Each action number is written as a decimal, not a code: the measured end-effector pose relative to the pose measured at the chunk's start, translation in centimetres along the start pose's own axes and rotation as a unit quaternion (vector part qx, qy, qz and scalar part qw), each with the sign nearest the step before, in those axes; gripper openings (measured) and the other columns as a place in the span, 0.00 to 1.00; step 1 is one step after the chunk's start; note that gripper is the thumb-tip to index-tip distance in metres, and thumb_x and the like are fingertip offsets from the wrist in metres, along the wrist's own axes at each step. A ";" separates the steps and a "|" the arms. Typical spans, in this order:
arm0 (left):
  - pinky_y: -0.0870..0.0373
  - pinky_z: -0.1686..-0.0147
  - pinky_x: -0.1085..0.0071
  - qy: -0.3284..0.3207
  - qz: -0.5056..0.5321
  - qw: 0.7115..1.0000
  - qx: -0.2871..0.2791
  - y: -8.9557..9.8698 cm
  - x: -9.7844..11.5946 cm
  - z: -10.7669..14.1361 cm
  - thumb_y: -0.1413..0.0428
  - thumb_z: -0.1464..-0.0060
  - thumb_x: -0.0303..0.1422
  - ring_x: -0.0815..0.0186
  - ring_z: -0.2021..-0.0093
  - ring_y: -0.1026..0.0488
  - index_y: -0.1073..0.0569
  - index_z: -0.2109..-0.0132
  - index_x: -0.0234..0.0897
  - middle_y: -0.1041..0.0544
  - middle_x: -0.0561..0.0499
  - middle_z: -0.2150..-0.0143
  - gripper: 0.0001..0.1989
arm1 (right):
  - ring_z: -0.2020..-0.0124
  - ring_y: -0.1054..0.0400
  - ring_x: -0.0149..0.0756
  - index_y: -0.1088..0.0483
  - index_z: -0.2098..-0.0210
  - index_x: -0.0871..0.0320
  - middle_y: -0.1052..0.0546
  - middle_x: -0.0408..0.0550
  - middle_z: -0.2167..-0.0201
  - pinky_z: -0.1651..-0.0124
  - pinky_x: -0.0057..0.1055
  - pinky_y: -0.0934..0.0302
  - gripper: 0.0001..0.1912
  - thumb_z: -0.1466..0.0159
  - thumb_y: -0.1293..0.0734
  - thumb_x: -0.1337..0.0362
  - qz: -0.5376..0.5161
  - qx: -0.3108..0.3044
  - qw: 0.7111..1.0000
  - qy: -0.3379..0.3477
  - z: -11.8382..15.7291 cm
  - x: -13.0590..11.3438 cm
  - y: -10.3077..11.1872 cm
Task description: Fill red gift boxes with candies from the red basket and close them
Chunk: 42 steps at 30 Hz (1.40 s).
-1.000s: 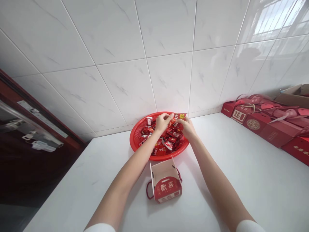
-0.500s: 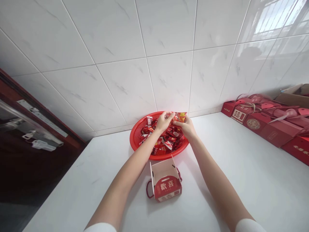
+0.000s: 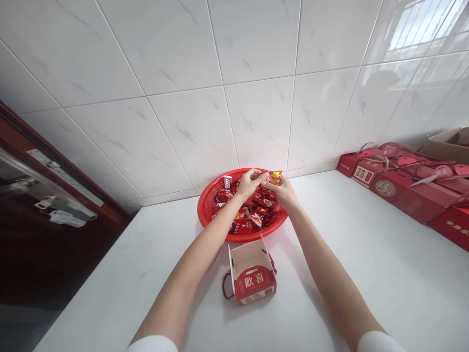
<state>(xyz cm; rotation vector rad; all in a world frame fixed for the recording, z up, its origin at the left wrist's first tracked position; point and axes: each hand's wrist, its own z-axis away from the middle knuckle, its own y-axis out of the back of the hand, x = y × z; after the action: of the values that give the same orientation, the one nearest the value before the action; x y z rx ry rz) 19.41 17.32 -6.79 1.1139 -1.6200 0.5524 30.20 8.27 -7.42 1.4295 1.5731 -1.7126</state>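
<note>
Above the far right part of a red plastic basket (image 3: 202,215), both my hands are closed around red-wrapped candy. My right hand (image 3: 286,194) pinches a red and gold candy packet (image 3: 274,178) whose top sticks up past the fingers. My left hand (image 3: 249,185) meets it from the other side, its thumb and fingers pinched at the packet's left edge. Several wrapped candies (image 3: 254,215) in red lie heaped in the basket below. In front of the basket an open red gift box (image 3: 255,285) stands on the table, flaps up, with dark red cord handles on its sides.
At the right, a row of red gift boxes (image 3: 406,188) stands along the tiled wall (image 3: 179,132), with an open cardboard box (image 3: 445,146) behind. The white table (image 3: 146,274) ends at the left, beside a dark brown door (image 3: 40,195) with a metal latch.
My hands stay nearly in place over the basket. The packet's gold part shows slightly more between the fingers, and my left fingertips have shifted a little to the right.
</note>
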 end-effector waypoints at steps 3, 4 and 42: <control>0.30 0.68 0.69 0.019 -0.031 0.999 -0.011 0.5 -0.4 -0.6 0.42 0.42 0.56 0.66 0.71 0.27 0.27 0.66 0.37 0.24 0.52 0.72 0.24 | 0.68 0.23 0.40 0.25 0.65 0.58 0.18 0.45 0.70 0.60 0.38 0.27 0.23 0.59 0.18 0.64 -0.005 0.016 1.000 0.003 -0.1 0.2 0.0; 0.29 0.68 0.68 0.027 -0.048 0.998 -0.016 0.6 -0.6 -0.8 0.48 0.37 0.55 0.65 0.71 0.26 0.26 0.66 0.37 0.24 0.51 0.72 0.25 | 0.68 0.23 0.40 0.25 0.65 0.58 0.18 0.45 0.70 0.61 0.38 0.27 0.23 0.59 0.18 0.64 -0.008 0.026 1.000 0.006 -0.2 0.2 0.0; 0.27 0.46 0.56 0.110 -0.301 0.945 -0.067 3.7 -3.0 -1.9 0.39 0.36 0.41 0.60 0.53 0.22 0.22 0.60 0.35 0.19 0.47 0.56 0.12 | 0.72 0.26 0.36 0.29 0.68 0.55 0.21 0.39 0.74 0.66 0.35 0.28 0.17 0.56 0.23 0.67 -0.030 0.118 0.992 0.026 -0.5 0.1 0.0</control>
<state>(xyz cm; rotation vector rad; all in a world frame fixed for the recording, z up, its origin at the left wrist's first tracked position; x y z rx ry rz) 17.18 21.67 -8.26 1.3144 -1.0316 0.1503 30.38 8.72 -7.40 1.5630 1.4919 -1.9674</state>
